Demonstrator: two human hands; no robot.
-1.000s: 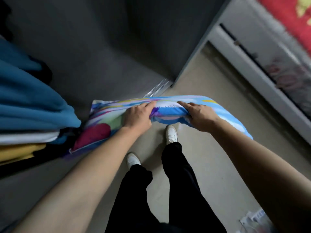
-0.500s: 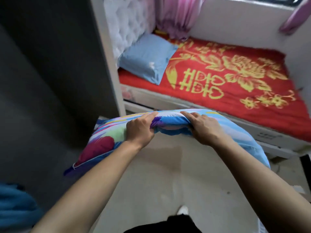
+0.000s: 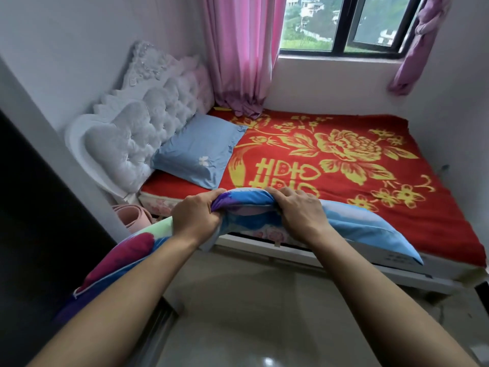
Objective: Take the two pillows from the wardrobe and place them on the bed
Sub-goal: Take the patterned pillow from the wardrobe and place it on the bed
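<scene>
- Your left hand [image 3: 197, 217] and right hand [image 3: 300, 214] are both clenched on the top edge of the colourful pillow [image 3: 352, 225], fingers curled over the bunched fabric, the two hands close together near its middle.
- That pillow hangs in the air in front of you, over the floor [image 3: 251, 300] at the near side of the bed [image 3: 370, 176]; it sags at both ends, with blue cloth on the right and a magenta, green and purple pattern on the left.
- Beyond it, the bed carries a red blanket with yellow flowers.
- A plain blue pillow [image 3: 198, 152] already lies on the bed, leaning against the white tufted headboard [image 3: 137, 131].
- Farthest away, a pink curtain [image 3: 238, 54] hangs beside the window [image 3: 344, 22].
</scene>
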